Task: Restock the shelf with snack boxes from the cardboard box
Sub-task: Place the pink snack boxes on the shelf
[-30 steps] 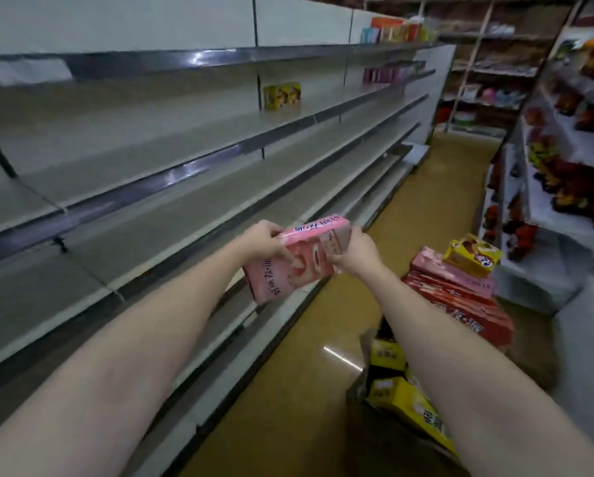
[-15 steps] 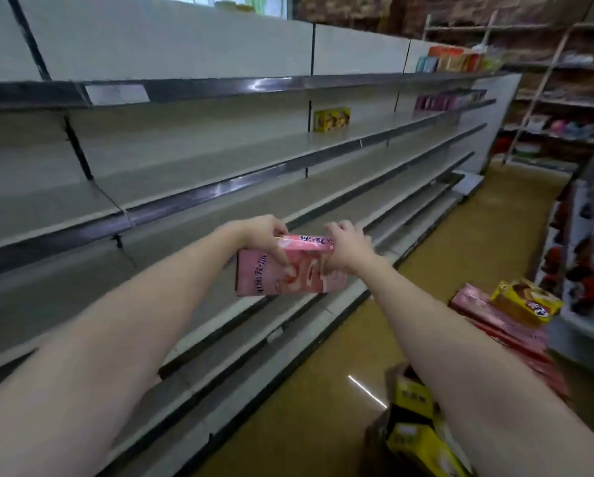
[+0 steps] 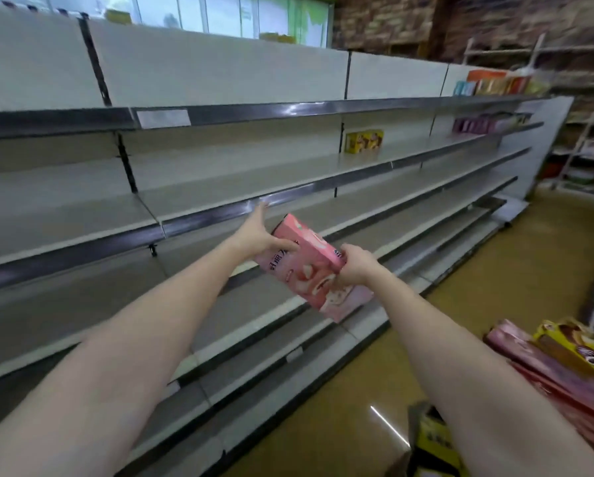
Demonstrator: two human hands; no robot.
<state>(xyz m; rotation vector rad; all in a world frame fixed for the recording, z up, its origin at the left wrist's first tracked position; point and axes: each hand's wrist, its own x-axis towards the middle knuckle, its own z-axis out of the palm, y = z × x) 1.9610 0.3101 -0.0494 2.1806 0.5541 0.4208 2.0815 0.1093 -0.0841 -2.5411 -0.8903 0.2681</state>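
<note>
1. The pink box is in the air, tilted, in front of the shelf and below its front rail, held between both hands and not yet set down.
2. The left hand holds the box's upper left end: thumb across the printed face, fingers reaching up behind toward the rail. That grip reads as grasping the box, though the far fingers look fairly straight.
3. The right hand is clenched round the box's right edge, knuckles toward the camera.
4. Both arms are stretched forward, nearly straight, and meet at the box.
5. To do this step well, I judge the box should first be levelled, then lifted clear of the rail so its bottom edge does not catch.
6. Slide it back onto the bare shelf surface, face outward, before loosening either hand.
7. A yellow box stands further along the same shelf; setting the pink one well apart avoids knocking it.
8. More boxes wait at lower right.
</note>
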